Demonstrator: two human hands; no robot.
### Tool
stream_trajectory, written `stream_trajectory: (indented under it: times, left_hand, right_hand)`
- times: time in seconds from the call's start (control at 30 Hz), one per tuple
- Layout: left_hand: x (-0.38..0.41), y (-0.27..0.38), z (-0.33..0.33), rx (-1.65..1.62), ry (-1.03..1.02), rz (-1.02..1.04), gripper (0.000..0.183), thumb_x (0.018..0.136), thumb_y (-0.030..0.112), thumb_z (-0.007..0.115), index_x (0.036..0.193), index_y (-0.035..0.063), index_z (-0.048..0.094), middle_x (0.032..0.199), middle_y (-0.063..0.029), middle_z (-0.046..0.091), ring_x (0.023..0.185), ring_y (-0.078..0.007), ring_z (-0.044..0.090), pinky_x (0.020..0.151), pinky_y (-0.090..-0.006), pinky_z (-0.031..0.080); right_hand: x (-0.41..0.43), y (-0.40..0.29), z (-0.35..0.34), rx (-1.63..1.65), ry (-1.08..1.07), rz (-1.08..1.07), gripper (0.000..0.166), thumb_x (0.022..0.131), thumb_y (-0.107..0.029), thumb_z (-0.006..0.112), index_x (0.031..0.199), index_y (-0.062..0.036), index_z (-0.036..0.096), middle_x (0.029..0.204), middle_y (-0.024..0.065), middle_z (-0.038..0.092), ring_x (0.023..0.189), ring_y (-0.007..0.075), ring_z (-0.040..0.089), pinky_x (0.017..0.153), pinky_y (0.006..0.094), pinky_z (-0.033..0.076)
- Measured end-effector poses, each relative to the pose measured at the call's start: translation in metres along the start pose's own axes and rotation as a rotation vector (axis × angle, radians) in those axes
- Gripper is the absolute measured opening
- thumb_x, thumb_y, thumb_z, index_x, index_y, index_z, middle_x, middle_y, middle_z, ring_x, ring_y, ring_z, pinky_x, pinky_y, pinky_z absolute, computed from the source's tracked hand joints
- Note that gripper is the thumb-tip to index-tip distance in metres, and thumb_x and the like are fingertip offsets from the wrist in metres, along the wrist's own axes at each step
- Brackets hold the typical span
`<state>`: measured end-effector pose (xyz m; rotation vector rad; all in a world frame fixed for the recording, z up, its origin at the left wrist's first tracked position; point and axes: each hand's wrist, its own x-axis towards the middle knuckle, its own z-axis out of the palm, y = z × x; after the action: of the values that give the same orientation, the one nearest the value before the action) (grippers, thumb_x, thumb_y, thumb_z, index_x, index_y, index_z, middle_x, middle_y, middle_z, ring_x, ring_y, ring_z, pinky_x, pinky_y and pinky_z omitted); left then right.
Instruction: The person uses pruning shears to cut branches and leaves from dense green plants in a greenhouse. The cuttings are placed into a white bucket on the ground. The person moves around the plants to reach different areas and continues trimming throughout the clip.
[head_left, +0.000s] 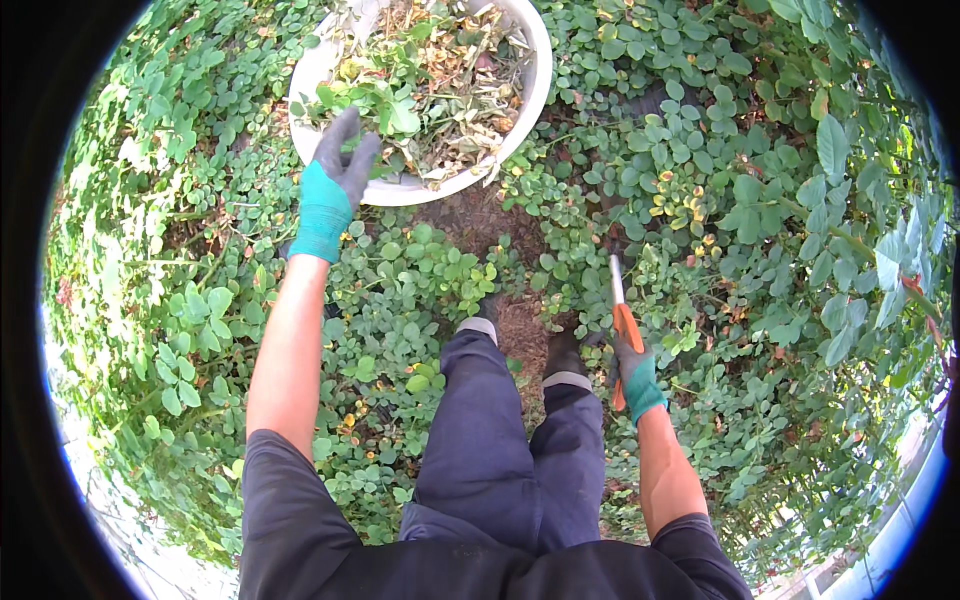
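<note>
My left hand (341, 176), in a grey and teal work glove, is at the near left rim of a white tub (536, 97). Its fingers are spread, and I see nothing held in them. Cut leaves and dry plant clippings (450, 82) fill much of the tub, with fresher green leaves (394, 112) just beyond my fingertips. Low on the right, my right hand (634, 371) wears a matching glove and grips garden shears (627, 326) with orange handles. Their metal part points away from me into the foliage, which hides the tip.
Dense rose-like foliage (420, 277) surrounds my legs and the tub. Between my feet runs a strip of brown ground (521, 322). At the far right, a thick thorny-looking stem (855, 244) arches through the leaves. A pale edge (911, 517) curves along the lower right rim.
</note>
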<state>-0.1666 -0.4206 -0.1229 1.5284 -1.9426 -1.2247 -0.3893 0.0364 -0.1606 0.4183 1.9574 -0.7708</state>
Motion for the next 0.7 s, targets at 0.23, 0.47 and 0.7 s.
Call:
stream_trajectory:
  times: [0.23, 0.47, 0.7]
  left_hand:
    - [-0.168, -0.121, 0.091, 0.077, -0.608, -0.347, 0.045, 0.087, 0.032, 0.065, 0.120, 0.0031, 0.060, 0.110, -0.0211, 0.066, 0.105, -0.0297, 0.064, 0.090, -0.0356, 0.049]
    - [-0.271, -0.118, 0.105, -0.394, -0.466, -0.880, 0.037, 0.088, 0.020, 0.067, 0.120, 0.0052, 0.056, 0.087, -0.0014, 0.062, 0.065, -0.0096, 0.056, 0.058, -0.0238, 0.047]
    - [-0.221, -0.109, 0.074, -0.506, -0.290, -0.913, 0.031, 0.090, 0.023, 0.061, 0.119, 0.0109, 0.056, 0.088, -0.0002, 0.063, 0.074, -0.0102, 0.061, 0.063, -0.0250, 0.050]
  right_hand:
    - [-0.112, 0.041, -0.035, 0.074, -0.143, 0.215, 0.019, 0.088, -0.020, 0.061, 0.076, -0.0049, 0.057, 0.052, 0.0045, 0.050, 0.038, 0.0193, 0.049, 0.038, 0.0300, 0.041]
    - [-0.203, -0.028, 0.050, 0.047, -0.498, 0.175, 0.022, 0.090, -0.019, 0.060, 0.101, 0.0000, 0.058, 0.061, 0.0046, 0.058, 0.045, 0.0128, 0.054, 0.040, 0.0256, 0.042]
    - [-0.173, -0.102, 0.127, 0.202, -0.541, 0.018, 0.021, 0.085, -0.013, 0.063, 0.097, 0.0035, 0.060, 0.075, 0.0090, 0.064, 0.058, 0.0188, 0.062, 0.052, 0.0298, 0.050]
